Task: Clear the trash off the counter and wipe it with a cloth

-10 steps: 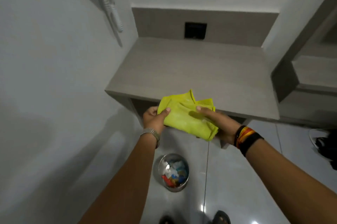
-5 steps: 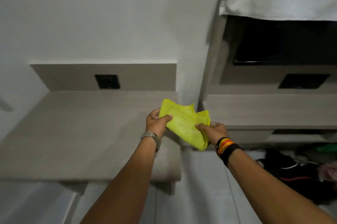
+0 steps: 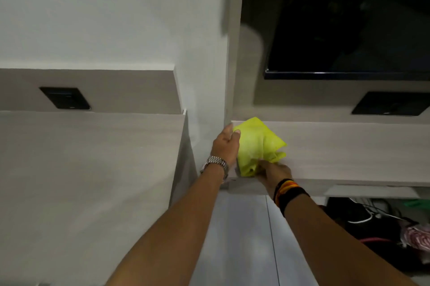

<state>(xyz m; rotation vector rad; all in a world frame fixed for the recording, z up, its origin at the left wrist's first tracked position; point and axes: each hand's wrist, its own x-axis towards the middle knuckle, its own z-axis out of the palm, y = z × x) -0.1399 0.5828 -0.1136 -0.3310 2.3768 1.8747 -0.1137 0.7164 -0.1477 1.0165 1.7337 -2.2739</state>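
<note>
A crumpled yellow cloth (image 3: 258, 144) lies on the left end of the right-hand wooden counter (image 3: 349, 148). My left hand (image 3: 225, 146), with a metal watch on the wrist, pinches the cloth's upper left edge. My right hand (image 3: 273, 173), with dark and orange bands on the wrist, grips the cloth's lower edge at the counter's front. The left-hand wooden counter (image 3: 93, 157) carries nothing that I can see.
A white wall pillar (image 3: 202, 53) divides the two counters. A dark screen (image 3: 349, 30) hangs above the right counter, with black sockets (image 3: 65, 97) on the back panels. Dark bags and cables (image 3: 372, 223) lie on the floor under the right counter.
The view has swung right from the left counter and the floor bin. Both hands have carried the cloth over to the right counter and set it down there.
</note>
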